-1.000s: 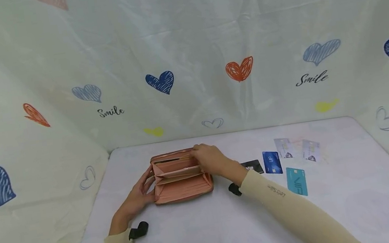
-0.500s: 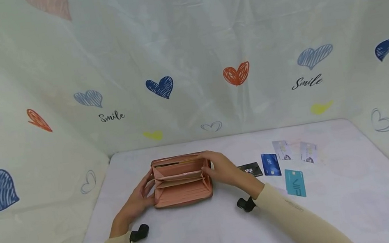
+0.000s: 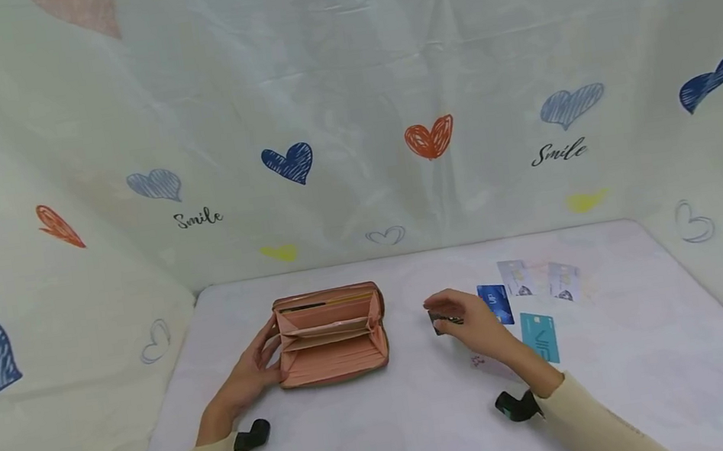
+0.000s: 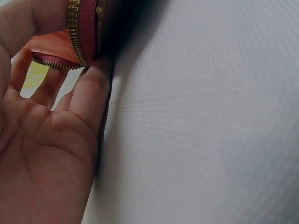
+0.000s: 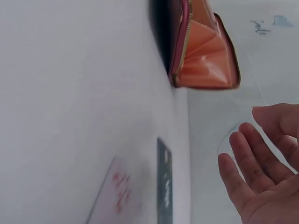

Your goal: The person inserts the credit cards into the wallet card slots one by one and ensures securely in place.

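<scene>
A pink zip-around wallet [image 3: 335, 364] stands open on the table, its inner compartments facing up and a few card edges showing in the rear one. My left hand [image 3: 249, 380] grips its left side, thumb at the front and fingers behind. In the left wrist view the fingers [image 4: 88, 95] reach round the brass zip [image 4: 74, 28]. My right hand [image 3: 476, 329] hovers over a black card [image 3: 437, 316], partly covering it. Its fingers [image 5: 252, 161] are loosely bent with nothing between them in the right wrist view, where the black card [image 5: 164, 186] lies on the table.
Beyond the right hand lie a blue card [image 3: 497, 304], a teal VIP card [image 3: 540, 337] and two pale cards, one [image 3: 515, 278] left of the other [image 3: 564, 281]. A pale pinkish card [image 3: 488, 366] sits under the right wrist. A heart-printed curtain [image 3: 344, 104] rises behind the table.
My right hand has left the wallet's right side and moved right, over the black card. The left hand keeps its grip on the wallet. The pale pinkish card has come into sight.
</scene>
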A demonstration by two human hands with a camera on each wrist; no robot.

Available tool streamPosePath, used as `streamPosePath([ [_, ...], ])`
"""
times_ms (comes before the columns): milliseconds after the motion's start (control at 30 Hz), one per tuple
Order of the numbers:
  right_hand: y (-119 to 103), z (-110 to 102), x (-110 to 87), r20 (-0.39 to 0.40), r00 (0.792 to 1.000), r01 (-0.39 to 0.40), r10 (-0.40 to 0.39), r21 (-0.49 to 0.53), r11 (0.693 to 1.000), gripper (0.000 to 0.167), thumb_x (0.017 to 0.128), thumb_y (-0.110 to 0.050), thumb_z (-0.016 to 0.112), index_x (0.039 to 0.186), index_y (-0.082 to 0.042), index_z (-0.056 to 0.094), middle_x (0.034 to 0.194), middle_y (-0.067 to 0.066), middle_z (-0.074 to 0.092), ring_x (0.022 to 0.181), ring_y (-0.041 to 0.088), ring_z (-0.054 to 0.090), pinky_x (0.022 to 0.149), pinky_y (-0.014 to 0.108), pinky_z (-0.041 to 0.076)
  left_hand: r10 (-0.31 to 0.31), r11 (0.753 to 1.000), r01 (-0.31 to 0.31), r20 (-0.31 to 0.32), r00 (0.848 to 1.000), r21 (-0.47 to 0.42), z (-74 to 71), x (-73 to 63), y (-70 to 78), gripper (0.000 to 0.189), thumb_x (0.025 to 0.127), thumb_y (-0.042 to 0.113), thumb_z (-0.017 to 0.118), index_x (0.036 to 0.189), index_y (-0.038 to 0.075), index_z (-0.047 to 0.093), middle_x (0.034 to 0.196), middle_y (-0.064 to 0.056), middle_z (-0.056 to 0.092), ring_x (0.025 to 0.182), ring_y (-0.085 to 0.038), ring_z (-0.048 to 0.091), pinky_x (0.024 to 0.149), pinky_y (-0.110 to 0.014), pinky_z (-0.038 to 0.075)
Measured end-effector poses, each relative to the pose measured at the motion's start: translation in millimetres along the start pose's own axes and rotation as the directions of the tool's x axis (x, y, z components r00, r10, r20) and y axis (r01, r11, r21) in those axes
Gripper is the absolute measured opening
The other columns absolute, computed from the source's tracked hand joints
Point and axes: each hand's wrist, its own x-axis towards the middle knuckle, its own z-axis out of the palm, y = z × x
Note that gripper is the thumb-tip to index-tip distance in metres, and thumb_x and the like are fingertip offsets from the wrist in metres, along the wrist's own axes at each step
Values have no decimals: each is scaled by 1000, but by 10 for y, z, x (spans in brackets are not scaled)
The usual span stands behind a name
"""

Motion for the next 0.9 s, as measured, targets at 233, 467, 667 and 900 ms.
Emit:
streamPosePath([
  [233,197,-239,-317,-109,994,-7,5,-18,1000,35,91,12,71,125,7,67,122,23,71,110,42,70,94,41,60,-26,1000,26,-21,999,9,16,2,22,117,84,-15,76,171,12,4,165,-26,15,158,-50,6,103,-13,44],
  [467,270,-515,-574,-148,985,-93,91,-12,996,38,93,11,70,130,9,64,125,25,69,113,43,69,93,23,57,-11,1000,12,-22,1000,26,8,0,24,115,84,-15,75,171,9,3,164,-27,15,158,-50,6,103,-12,43],
  [667,301,-695,-757,-222,958,-198,182,-52,979,41,93,11,71,133,9,61,127,28,67,114,44,67,88,12,52,6,1000,-5,-14,1000,28,-8,-1,13,114,85,-15,74,170,7,3,163,-28,15,157,-53,6,104,-12,42],
  [900,321,-820,-923,-277,908,-346,315,-69,936,45,96,5,71,138,9,57,134,30,63,120,45,64,85,5,46,5,999,-5,-16,1000,35,0,7,0,113,85,-15,74,171,8,4,162,-26,17,158,-51,8,104,-13,43],
])
